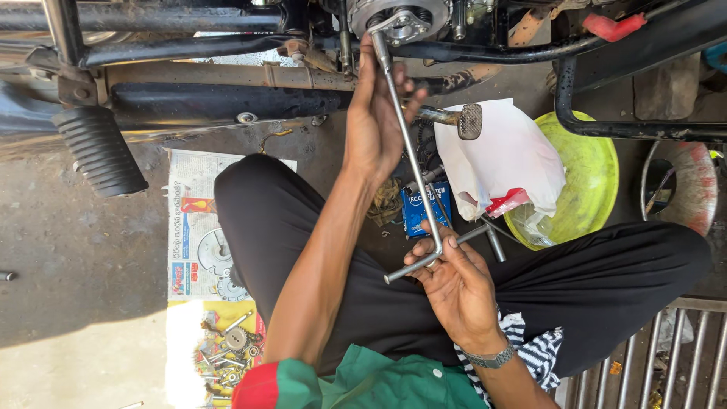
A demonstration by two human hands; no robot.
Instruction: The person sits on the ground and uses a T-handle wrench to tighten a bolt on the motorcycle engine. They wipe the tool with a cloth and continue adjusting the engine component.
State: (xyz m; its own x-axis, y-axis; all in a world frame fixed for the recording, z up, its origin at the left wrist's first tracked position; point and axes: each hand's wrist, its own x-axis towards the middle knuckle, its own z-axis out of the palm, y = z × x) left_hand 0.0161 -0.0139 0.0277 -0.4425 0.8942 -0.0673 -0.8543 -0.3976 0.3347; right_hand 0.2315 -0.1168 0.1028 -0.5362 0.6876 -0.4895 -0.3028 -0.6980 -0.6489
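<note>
My left hand (372,129) wraps the long socket wrench (409,155) steadying it on the engine fitting (400,24); my right hand (454,284) pinches its handle, probably mid-turn; next needs steady cranking.

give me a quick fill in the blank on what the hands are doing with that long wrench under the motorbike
1. The left hand steadies the ____ of the long wrench.
2. The right hand grips its bent ____.
3. Beside the right knee sits a ____ bowl.
4. The white bag lies ____ that bowl.

Missing words: shaft; handle; yellow; in
</note>
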